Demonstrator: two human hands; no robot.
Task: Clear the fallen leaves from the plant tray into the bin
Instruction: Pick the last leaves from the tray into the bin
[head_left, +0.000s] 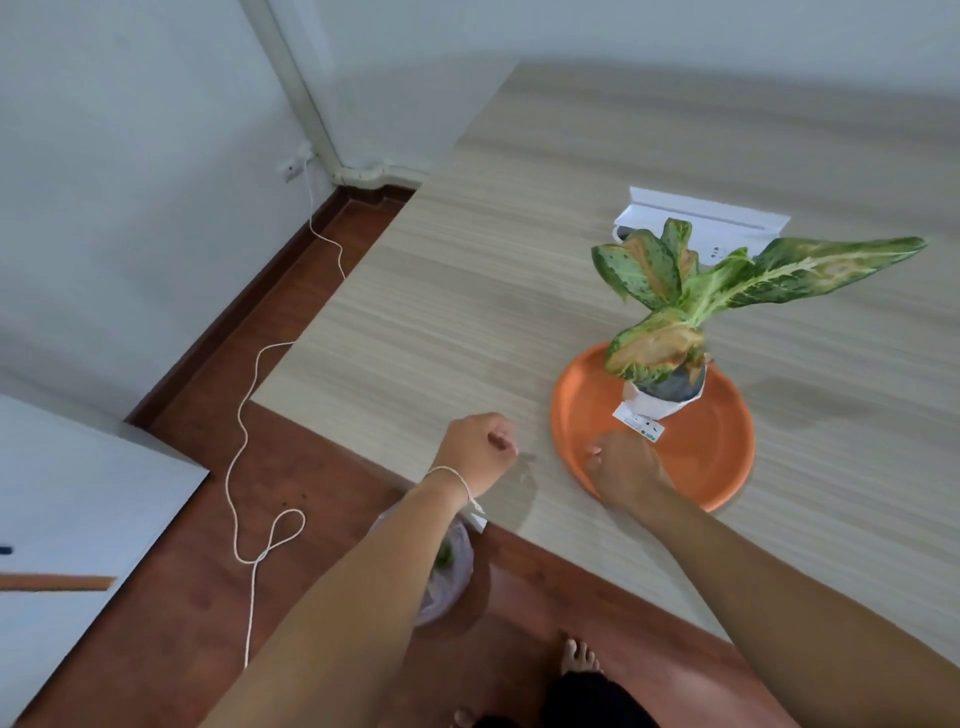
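Leaves fallen from the plant (691, 291) would be light, thin and brittle, so I judge a soft pinch at the stem end or the middle is best, without pressing hard. No loose leaf shows on the bare part of the orange tray (722, 441), which lies on the table (467, 312) with the potted plant upon it. The right hand (626, 475) rests in the near side of the tray, fingers curled down; whether it holds a leaf I cannot tell. The left hand (480, 447) is closed like a loose fist over the table edge, contents hidden. The bin (452, 571) stands on the floor below, mostly covered by the left forearm; something green lies inside.
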